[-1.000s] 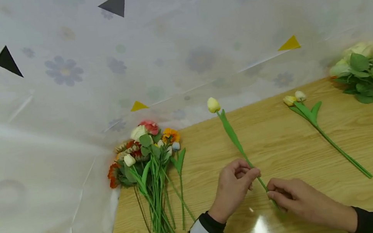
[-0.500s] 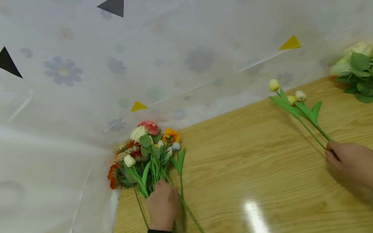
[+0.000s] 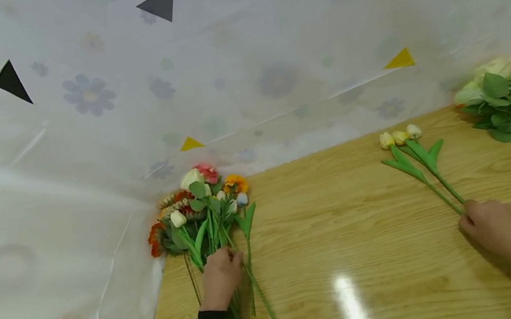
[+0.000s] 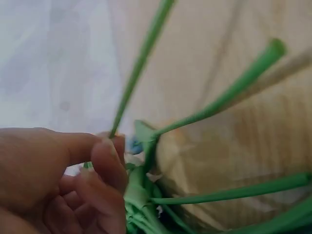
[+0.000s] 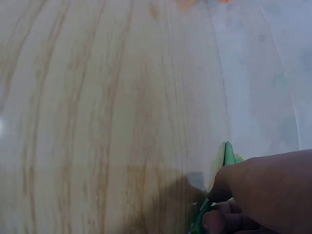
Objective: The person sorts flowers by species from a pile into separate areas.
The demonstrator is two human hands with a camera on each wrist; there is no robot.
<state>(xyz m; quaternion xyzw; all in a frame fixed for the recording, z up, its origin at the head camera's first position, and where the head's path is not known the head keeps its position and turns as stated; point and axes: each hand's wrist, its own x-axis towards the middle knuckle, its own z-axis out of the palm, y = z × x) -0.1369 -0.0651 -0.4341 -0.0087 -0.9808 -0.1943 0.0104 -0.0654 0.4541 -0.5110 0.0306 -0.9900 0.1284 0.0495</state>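
Observation:
My right hand (image 3: 505,230) is at the right of the table, its thumb and fingers pinching the green stem of a yellow tulip (image 3: 386,140). That tulip lies alongside another yellow tulip (image 3: 400,137) and a white tulip (image 3: 414,132), whose stems run toward the same hand. In the right wrist view a bit of green (image 5: 200,219) shows under the fingers. Over at the left, my left hand (image 3: 222,278) is on the stems of a mixed flower pile (image 3: 197,209). Its thumb and index finger pinch one green stem (image 4: 141,63); which flower head that stem carries cannot be told.
Artificial roses (image 3: 495,82) with green leaves lie at the far right. A blue tulip (image 3: 242,199) lies at the pile's right side. Behind the wooden table (image 3: 338,213) hangs a pale flower-print sheet (image 3: 245,75), also along the left edge.
The right hand has carried the yellow tulip rightward and lowered it beside the other tulips. The left hand has let go of that tulip, moved left to the pile and pinched a stem there.

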